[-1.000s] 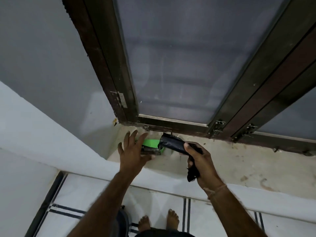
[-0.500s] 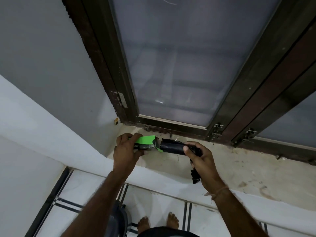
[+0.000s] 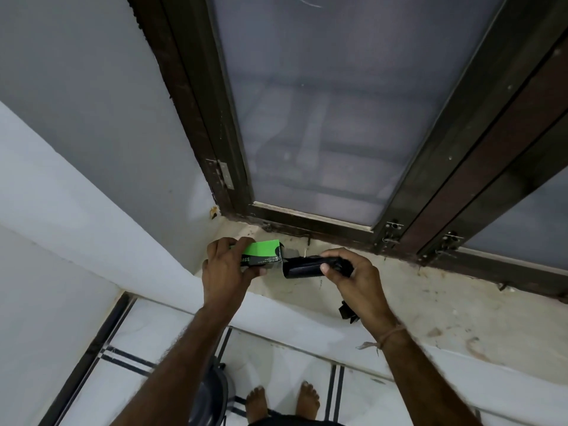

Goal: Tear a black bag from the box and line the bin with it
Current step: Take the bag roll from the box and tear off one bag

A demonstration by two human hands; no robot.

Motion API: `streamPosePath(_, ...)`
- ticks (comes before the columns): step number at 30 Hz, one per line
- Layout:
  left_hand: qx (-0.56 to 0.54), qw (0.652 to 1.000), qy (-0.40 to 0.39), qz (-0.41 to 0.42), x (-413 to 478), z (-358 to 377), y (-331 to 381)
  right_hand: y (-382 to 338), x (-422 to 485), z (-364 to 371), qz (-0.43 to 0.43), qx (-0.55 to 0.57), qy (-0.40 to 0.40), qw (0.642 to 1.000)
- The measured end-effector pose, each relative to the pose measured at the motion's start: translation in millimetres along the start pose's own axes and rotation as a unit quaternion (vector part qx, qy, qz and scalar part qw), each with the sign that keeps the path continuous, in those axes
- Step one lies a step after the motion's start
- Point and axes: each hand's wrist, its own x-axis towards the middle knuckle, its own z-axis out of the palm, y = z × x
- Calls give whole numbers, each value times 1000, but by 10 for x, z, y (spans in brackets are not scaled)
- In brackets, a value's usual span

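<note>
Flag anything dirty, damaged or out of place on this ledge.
The window ledge is grimy: brown stains and dark specks, worst toward the right. A small orange blob sits in the corner by the window frame. The green box in the left hand and the black bag roll in the right hand look fine.

- box (image 3: 265, 251), dark side panel: white capitals "AGS"; the start of the word is hidden behind the left hand (image 3: 226, 272)
- same panel, line of small white print: too small to read
- nothing else readable
</note>
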Motion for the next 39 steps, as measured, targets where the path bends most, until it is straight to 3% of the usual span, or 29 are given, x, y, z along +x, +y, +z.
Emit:
streamPosePath(7, 19, 1000, 5, -4, -81, -30, 12, -66, -43, 49, -43, 18, 22, 999)
streamPosePath(13, 18, 999, -12, 31, -146, -11, 90, -60, -61, 69, 8, 93, 35, 995)
streamPosePath(20, -46, 998, -29, 32, -189, 24, 171, -45, -36, 106, 77, 158, -31, 984)
streamPosePath(24, -73, 996, -36, 37, -202, 25, 266, -72, -23, 231, 94, 159, -9, 983)
streamPosePath(31, -112, 993, -35, -15, -224, 25, 204, -58, -102, 210, 33, 200, 17, 979)
streamPosePath(36, -130, 990, -49, -4, -263, 80, 264, -87, -130, 234, 11, 180, -63, 981)
streamPosePath(39, -132, 990, -43, -10, -268, 85, 261, -46, -127, 232, 7, 175, 20, 984)
